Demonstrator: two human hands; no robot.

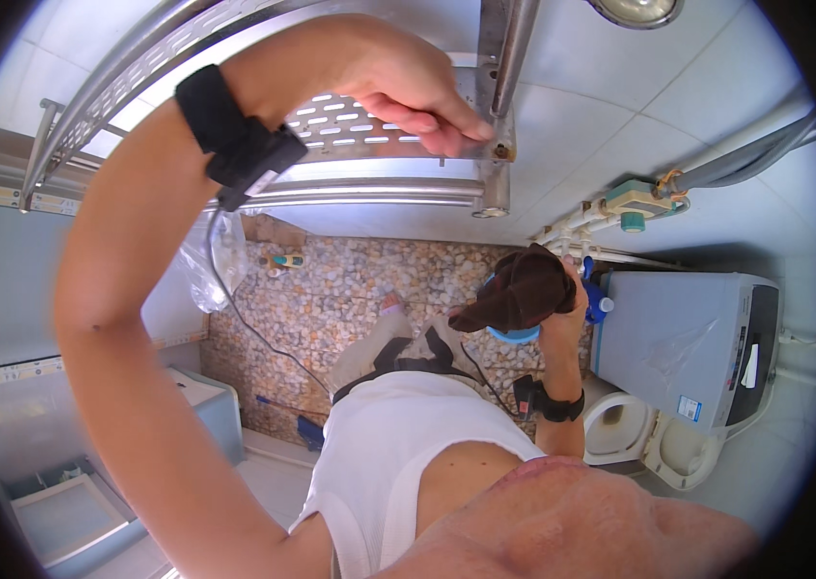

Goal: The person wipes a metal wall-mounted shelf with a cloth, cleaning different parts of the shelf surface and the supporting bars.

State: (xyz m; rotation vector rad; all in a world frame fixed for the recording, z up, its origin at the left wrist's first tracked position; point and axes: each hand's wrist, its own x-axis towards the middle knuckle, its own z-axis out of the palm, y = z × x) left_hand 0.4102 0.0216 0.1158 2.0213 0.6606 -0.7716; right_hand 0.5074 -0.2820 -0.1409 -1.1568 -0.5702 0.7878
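Observation:
My left hand is raised to a metal wall rack with a slotted shelf. Its fingers are partly curled, and the fingertips are at the shelf's corner beside a rust-stained screw hole. Whether anything small is pinched there is hidden. Lower down, my right hand grips a bunched dark brown cloth. The cloth hangs above a light blue basin, covering most of it.
A washing machine and a toilet with its lid raised stand at the right. White pipes and a water-heater valve run along the tiled wall. A small bottle lies on the pebble-patterned floor. A clear plastic bag hangs at left.

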